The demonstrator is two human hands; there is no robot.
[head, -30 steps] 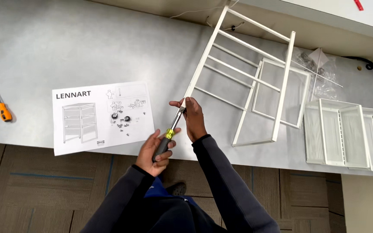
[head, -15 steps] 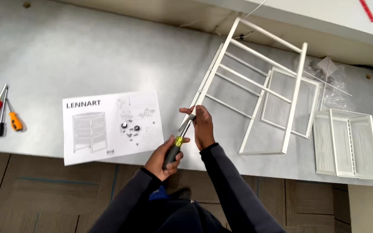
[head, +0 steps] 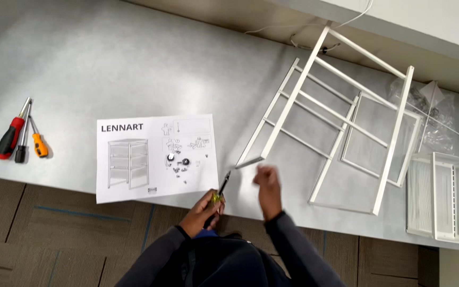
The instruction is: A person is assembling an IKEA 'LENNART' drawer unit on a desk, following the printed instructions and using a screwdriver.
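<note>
My left hand (head: pixel 202 213) grips a screwdriver (head: pixel 220 190) with a yellow and black handle, its tip pointing up toward the lower corner of a white metal frame (head: pixel 314 106) lying on the grey table (head: pixel 134 69). My right hand (head: pixel 268 187) is blurred, just below that frame corner, apart from it and holding nothing I can make out. A white instruction sheet (head: pixel 155 157) lies left of the hands, with a few small dark screws (head: pixel 179 160) on it.
Three screwdrivers, one red (head: pixel 10 137), one black-tipped (head: pixel 22 139), one orange (head: pixel 39 143), lie at the table's left. White wire baskets (head: pixel 447 196) sit at the right edge. A clear plastic bag (head: pixel 431 114) lies beyond the frame. A cable (head: pixel 293 37) runs along the back.
My right hand has let go of the frame's corner and dropped back toward me. The screwdriver has pulled away from the frame. The view has shifted, so everything sits further right.
</note>
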